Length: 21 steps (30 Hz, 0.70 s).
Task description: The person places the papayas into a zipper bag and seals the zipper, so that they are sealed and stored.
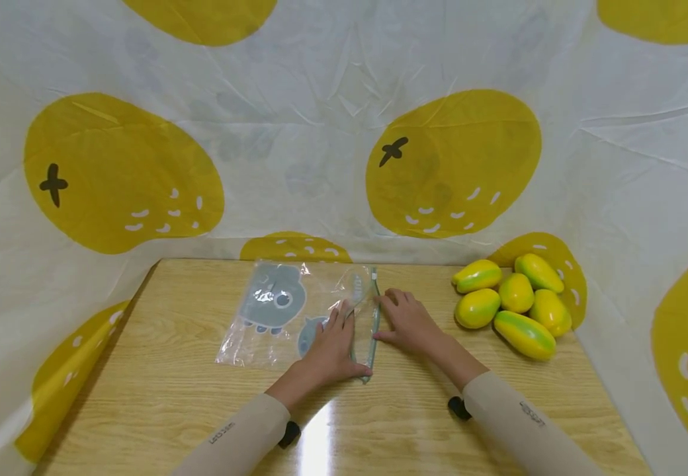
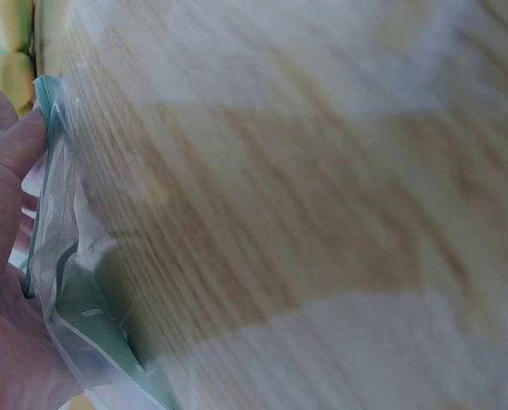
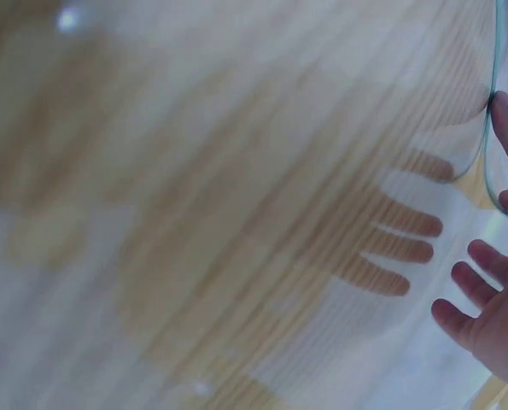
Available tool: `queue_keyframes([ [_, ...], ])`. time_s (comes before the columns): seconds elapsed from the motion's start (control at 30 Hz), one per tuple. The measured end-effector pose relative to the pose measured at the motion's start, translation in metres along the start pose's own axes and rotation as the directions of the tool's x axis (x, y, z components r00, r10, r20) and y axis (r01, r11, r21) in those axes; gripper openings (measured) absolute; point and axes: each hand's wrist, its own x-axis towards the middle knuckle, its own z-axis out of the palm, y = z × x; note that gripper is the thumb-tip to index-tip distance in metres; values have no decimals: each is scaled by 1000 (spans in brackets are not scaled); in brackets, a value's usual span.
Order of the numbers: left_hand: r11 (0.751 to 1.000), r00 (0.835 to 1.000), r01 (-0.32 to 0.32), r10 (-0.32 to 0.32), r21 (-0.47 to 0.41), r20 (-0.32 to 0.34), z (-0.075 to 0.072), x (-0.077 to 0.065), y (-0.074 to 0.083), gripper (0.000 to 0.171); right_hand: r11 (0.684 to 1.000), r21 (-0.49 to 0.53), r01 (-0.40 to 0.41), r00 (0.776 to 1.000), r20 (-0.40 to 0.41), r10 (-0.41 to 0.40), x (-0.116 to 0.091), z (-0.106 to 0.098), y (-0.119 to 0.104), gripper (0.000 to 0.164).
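A clear plastic zip bag [image 1: 284, 344] with blue-grey cartoon prints lies flat at the back of the table, its green zip edge [image 1: 374, 317] facing right. My left hand [image 1: 333, 347] rests on the bag's right part with fingers spread. In the left wrist view, the left thumb [image 2: 23, 141] touches the green edge. My right hand [image 1: 409, 320] is just right of that edge, thumb and forefinger reaching it. The right wrist view shows one digit [image 3: 505, 124] touching the edge, the other fingers [image 3: 471, 286] held apart and fairly straight.
Several yellow-green mango-like fruits [image 1: 516, 293] sit grouped at the table's back right, beyond my right hand. The wooden table [image 1: 171, 396] is glossy, with a light reflection in front. A white cloth [image 1: 296, 172] printed with large yellow fruits hangs behind and at both sides.
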Motion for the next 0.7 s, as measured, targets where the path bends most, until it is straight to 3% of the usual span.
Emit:
queue_keyframes([
  [0.17,1000,1000,-4,4,4,2,-1,-1,1,129,1000,10,-20,1000,-23,20,3,-1,5,81],
  [0.33,1000,1000,-10,10,-9,0,-1,-2,1,126,995,74,-67,998,2,67,4,2,9,83],
  [0.7,999,999,-35,34,-4,-12,0,-3,-1,122,993,76,-95,995,34,93,6,5,7,81],
])
